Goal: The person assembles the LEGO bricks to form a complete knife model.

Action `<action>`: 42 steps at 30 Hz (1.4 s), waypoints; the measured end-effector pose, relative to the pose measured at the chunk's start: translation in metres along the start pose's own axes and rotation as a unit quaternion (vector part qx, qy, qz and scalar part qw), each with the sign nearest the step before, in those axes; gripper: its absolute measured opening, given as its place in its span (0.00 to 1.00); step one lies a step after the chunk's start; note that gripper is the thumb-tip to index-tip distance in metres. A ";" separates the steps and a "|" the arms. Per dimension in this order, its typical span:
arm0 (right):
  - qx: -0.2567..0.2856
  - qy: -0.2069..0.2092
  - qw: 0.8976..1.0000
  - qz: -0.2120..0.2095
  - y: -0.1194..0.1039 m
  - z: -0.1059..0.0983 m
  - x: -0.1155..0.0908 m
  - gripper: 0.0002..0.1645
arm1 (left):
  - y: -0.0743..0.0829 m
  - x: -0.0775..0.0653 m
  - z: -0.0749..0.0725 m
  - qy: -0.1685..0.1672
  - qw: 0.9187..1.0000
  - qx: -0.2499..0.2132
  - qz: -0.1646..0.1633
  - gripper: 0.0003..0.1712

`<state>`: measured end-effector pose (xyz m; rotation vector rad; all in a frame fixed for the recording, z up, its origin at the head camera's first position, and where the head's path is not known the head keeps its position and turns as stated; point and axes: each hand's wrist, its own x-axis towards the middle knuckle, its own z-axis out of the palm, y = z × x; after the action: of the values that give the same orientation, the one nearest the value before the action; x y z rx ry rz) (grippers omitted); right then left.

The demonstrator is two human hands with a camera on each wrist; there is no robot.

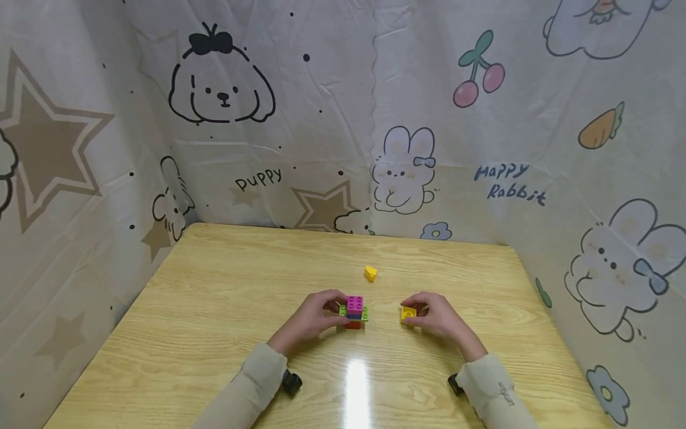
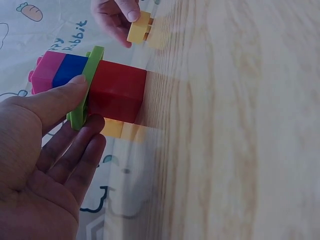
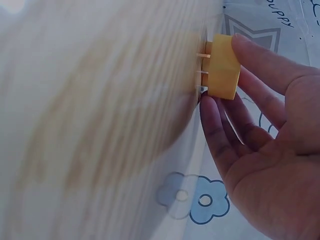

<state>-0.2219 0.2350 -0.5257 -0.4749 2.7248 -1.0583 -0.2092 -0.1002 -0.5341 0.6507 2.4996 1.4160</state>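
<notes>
A stack of toy building bricks stands on the table: a pink brick [image 1: 355,304] on top, then a blue brick [image 2: 70,70], a wider green plate [image 2: 93,65] and a red brick [image 2: 118,91] at the bottom. My left hand [image 1: 317,314] holds the stack from its left side, thumb at the green plate and fingers on the far side. To the right, my right hand [image 1: 435,314] pinches a yellow brick [image 3: 223,67] between thumb and fingers. Its studs face down, close over the tabletop, and its hollow underside shows from above.
Another yellow block [image 1: 370,273] lies on the wooden table [image 1: 257,262] behind the stack. A printed cloth [image 1: 321,119] with cartoon animals hangs around the back and sides of the table. Both wrists wear black cameras.
</notes>
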 end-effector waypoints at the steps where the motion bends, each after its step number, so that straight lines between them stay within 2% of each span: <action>1: -0.002 0.002 1.000 0.001 -0.001 0.000 0.000 0.20 | 0.000 0.000 0.000 0.000 1.000 0.000 -0.001 0.21; 8: 0.004 0.017 1.000 0.010 -0.010 0.002 0.003 0.21 | -0.002 0.000 0.001 0.002 1.000 0.009 0.003 0.21; 18: 0.023 0.040 0.999 -0.004 -0.027 0.000 0.008 0.18 | -0.001 0.000 0.000 0.001 1.000 0.004 0.008 0.20; 27: 0.045 0.063 0.997 -0.014 -0.042 -0.001 0.012 0.21 | 0.001 0.000 0.000 0.001 1.000 0.010 0.005 0.20; 34: 0.074 0.089 0.993 -0.021 -0.051 -0.001 0.012 0.19 | 0.001 0.000 -0.001 0.001 1.000 0.012 0.011 0.20; 42: 0.128 0.095 0.987 -0.026 -0.061 -0.001 0.012 0.20 | 0.000 0.000 0.000 0.002 1.000 0.005 0.011 0.20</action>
<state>-0.2197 0.1888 -0.4837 -0.4236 2.6891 -1.5135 -0.2092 -0.1004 -0.5336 0.6795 2.5118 1.4141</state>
